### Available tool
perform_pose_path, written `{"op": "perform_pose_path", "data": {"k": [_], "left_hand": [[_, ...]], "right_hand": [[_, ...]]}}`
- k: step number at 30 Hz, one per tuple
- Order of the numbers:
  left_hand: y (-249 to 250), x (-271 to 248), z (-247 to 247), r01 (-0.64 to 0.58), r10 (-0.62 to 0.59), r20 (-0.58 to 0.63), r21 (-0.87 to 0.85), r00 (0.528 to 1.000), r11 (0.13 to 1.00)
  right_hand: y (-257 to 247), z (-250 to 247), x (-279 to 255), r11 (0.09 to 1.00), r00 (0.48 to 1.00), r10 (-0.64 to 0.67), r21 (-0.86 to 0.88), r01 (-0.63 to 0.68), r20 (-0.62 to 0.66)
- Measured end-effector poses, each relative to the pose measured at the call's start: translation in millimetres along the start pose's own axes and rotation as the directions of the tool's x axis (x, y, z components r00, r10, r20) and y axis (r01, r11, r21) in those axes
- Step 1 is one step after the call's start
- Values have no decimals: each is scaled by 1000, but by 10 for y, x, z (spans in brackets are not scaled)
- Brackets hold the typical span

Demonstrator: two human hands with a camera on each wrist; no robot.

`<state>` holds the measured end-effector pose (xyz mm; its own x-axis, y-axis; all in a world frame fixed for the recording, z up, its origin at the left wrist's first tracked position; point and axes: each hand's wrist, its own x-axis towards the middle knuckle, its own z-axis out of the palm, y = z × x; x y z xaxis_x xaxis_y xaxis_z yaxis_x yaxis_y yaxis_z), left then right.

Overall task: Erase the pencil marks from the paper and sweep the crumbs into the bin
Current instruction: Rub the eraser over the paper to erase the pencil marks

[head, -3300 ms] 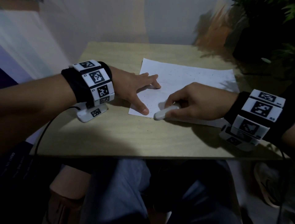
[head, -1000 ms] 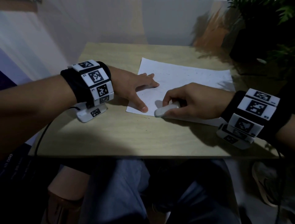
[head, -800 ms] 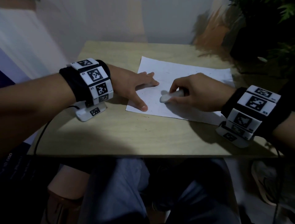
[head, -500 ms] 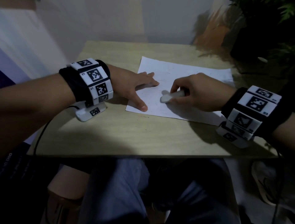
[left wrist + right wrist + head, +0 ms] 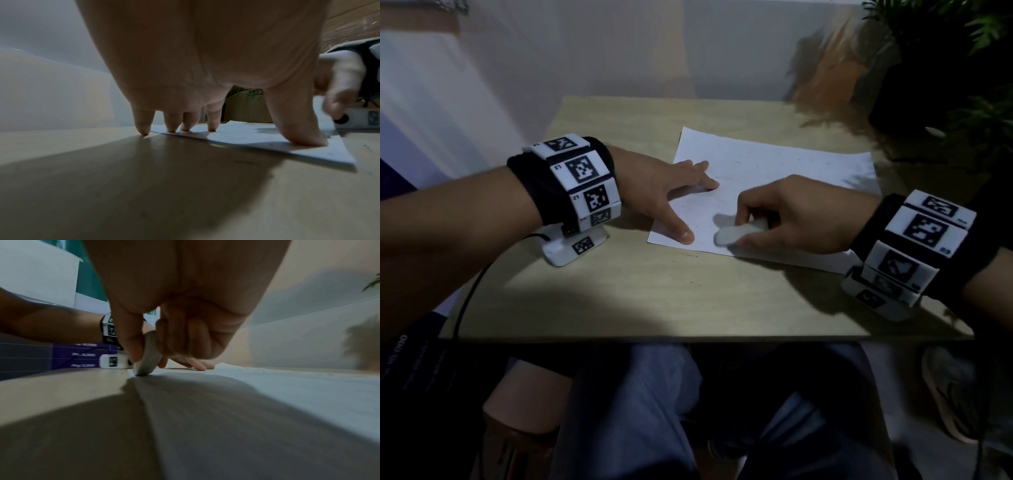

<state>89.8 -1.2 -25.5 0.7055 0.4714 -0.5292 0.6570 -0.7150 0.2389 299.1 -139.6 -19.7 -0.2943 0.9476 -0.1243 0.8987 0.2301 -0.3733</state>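
White paper lies mid-frame on the tabletop. Rubbing so near its lower edge could crease or drag the sheet if the left hand, fingers spread flat on its left side, slips. The right hand pinches the eraser, tip on the paper.
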Motion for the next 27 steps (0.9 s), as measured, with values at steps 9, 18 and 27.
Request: {"op": "perform_pose_path", "data": {"k": [9, 18, 27], "left_hand": [[-11, 10, 1, -4, 4, 2, -6, 1000, 1000], [5, 24, 0, -121, 121, -13, 53, 993, 991], [-34, 70, 34, -115, 114, 13, 63, 993, 991]], "right_hand": [[62, -11, 38, 998, 996, 25, -57, -30, -87], [115, 8, 53, 991, 980, 13, -127, -39, -200], [101, -27, 40, 997, 988, 76, 2, -76, -137]]}}
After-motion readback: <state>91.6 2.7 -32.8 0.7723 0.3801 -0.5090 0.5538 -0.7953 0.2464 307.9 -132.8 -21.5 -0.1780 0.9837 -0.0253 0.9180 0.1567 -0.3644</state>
